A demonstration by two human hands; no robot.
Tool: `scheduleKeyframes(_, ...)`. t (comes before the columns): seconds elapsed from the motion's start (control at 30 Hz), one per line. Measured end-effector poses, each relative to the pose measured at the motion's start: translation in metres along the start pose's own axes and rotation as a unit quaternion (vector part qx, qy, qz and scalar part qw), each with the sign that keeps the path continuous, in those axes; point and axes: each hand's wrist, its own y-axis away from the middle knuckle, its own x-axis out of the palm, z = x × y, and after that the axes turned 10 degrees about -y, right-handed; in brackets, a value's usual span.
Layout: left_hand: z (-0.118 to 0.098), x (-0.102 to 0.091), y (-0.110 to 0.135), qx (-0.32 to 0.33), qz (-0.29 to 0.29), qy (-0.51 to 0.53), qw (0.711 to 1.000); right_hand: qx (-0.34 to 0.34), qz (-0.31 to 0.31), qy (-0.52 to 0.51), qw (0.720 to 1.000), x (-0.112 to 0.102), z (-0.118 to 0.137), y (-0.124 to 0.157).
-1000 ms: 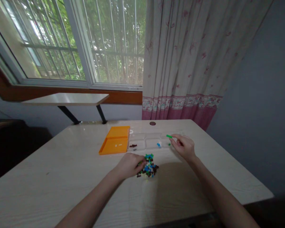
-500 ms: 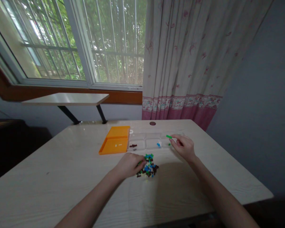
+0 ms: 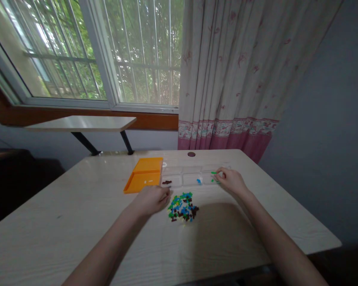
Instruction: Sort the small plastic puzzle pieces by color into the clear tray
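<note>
My right hand is over the right compartment of a clear plastic tray, its fingers pinched at a small green building brick. More green shows low in that compartment, just below the fingertips. My left hand is closed, thumb against fingers, beside the left edge of a pile of small bricks in green, blue, dark brown and pale yellow. Whatever its fingertips hold is hidden. Dark brown bricks lie in the tray's left compartment and blue ones in the middle.
An open orange lid adjoins the tray on the left, with small white pieces on it. A raised shelf stands at the table's back left. Behind the wooden table hang curtains beside a barred window.
My left hand has drawn back from the pile toward the left and slightly away from me, uncovering more bricks. My right hand has lowered a little over the right compartment with the green brick.
</note>
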Motion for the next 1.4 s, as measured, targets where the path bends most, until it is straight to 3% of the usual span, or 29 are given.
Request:
scheduleKeyframes(0.3, -0.014, 0.006, -0.002, 0.033, 0.011, 0.025, 0.999, 0.045, 0.028, 0.026, 0.998, 0.002, 0.001, 0.001)
scheduleKeyframes(0.5, -0.016, 0.006, -0.003, 0.048, -0.001, 0.053, 0.997, -0.049, 0.048, -0.035, 0.997, 0.010, 0.027, 0.012)
scheduleKeyframes(0.63, -0.022, 0.007, -0.003, 0.072, -0.005, 0.051, 0.996, -0.099, 0.108, -0.060, 0.987, 0.023, 0.055, 0.024)
scheduleKeyframes(0.83, -0.029, 0.014, -0.006, 0.040, -0.007, 0.028, 0.999, -0.159, 0.162, -0.090, 0.970, 0.034, 0.084, 0.040)
scheduleKeyframes(1.13, -0.029, 0.010, -0.004, 0.069, 0.007, 0.042, 0.997, -0.175, 0.150, -0.086, 0.969, 0.036, 0.081, 0.041)
scheduleKeyframes(1.4, -0.029, 0.010, -0.005, 0.012, 0.000, 0.035, 0.999, -0.182, 0.143, -0.081, 0.969, 0.038, 0.081, 0.042)
